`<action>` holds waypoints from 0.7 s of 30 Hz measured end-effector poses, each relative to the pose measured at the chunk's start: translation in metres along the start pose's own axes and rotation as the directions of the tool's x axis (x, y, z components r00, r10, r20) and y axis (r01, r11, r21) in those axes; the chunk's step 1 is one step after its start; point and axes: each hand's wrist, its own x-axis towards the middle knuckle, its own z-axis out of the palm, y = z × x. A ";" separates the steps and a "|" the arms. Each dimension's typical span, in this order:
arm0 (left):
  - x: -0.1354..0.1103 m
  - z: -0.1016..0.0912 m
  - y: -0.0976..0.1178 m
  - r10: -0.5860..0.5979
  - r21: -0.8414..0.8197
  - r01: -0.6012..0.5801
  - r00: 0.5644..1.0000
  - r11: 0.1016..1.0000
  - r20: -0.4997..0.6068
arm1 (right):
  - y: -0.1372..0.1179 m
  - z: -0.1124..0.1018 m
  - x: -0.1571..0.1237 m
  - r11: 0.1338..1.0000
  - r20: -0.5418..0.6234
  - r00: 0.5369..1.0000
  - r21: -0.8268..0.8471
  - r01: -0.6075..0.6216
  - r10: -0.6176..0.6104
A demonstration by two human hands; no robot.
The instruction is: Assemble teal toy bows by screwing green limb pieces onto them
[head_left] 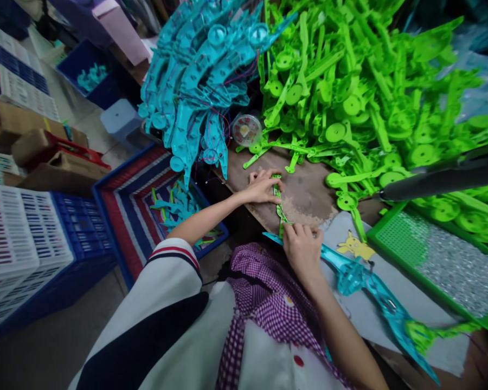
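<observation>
My left hand [263, 186] is closed on the upper end of a slim green plastic part [278, 203] that stands lengthwise away from me. At the near end of that part my right hand [303, 244] pinches with curled fingers; its fingertips are partly hidden. Beneath my right hand and wrist runs a long blue plastic piece [352, 273], shaped like a toy bow or blade. A round green-ended part [421, 336] is at its far right end. Both hands are over the brown work surface [309, 195].
Green plastic parts [350, 103] are heaped at the back right, blue shells [203, 81] at the back left. A clear round tub [246, 130] stands between. On the right lies a green tray [443, 265] of small silvery pieces. A blue-rimmed striped bin [126, 216] sits below left.
</observation>
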 end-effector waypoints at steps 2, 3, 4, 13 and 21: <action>0.001 0.001 -0.001 0.008 -0.002 -0.008 1.000 1.000 -0.001 | 0.004 -0.001 -0.003 0.999 0.039 0.999 0.029 -0.017 0.016; 0.001 0.001 -0.002 0.011 -0.001 -0.011 1.000 1.000 0.001 | 0.006 -0.002 -0.004 0.998 0.063 0.998 0.056 -0.033 0.029; 0.001 0.001 -0.002 0.010 0.002 -0.010 1.000 1.000 0.004 | 0.008 -0.002 -0.003 0.995 0.091 0.995 0.084 -0.048 0.041; -0.043 0.020 0.027 0.026 0.069 -0.010 0.971 0.998 -0.238 | 0.015 -0.007 0.020 0.965 0.280 0.958 0.226 -0.130 0.063; -0.067 0.046 0.033 0.055 -0.033 -0.060 0.990 0.998 -0.129 | 0.027 0.013 0.026 0.846 0.204 0.965 0.474 -0.244 0.163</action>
